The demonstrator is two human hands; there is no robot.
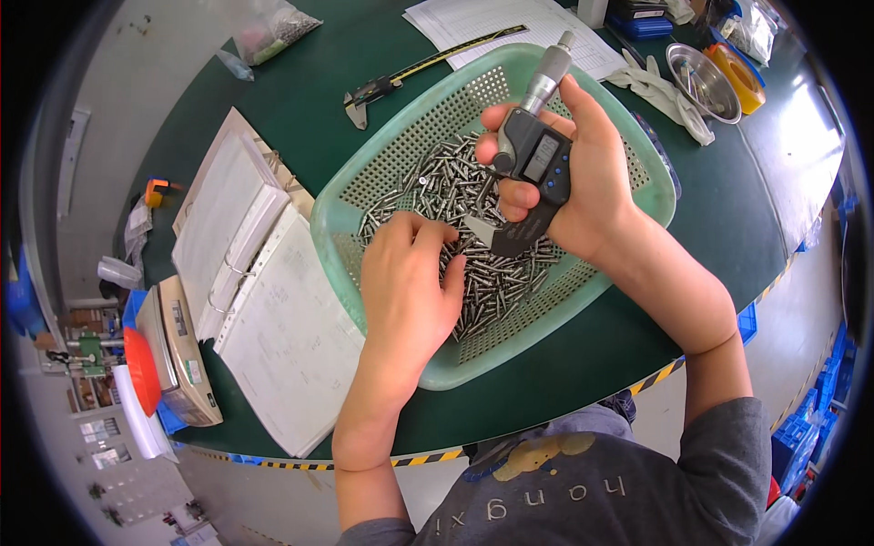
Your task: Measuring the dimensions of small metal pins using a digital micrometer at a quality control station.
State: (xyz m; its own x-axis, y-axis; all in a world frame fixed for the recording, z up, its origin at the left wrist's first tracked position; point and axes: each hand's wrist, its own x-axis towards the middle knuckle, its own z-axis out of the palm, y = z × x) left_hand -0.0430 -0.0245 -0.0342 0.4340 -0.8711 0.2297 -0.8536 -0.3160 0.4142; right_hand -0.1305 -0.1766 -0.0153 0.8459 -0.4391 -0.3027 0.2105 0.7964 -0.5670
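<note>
My right hand (596, 173) is closed round a digital micrometer (533, 164), with its grey thimble pointing up and its small display facing me. The micrometer's curved frame hangs over a pile of short metal pins (487, 291) in a pale green perforated plastic basket (492, 371). My left hand (410, 287) reaches over the basket's near left side with its fingers bent down onto the pins. Its thumb stands apart from the index finger, and I see nothing held between them. The other fingertips are partly hidden.
Left of the basket lies an open ring binder (282, 337), beside a weighing scale (187, 364). A caliper (382, 89) and paper sheets (510, 23) lie beyond. White gloves (665, 96), a metal bowl (703, 82) and a tape roll (736, 77) sit far right on the green table (264, 118).
</note>
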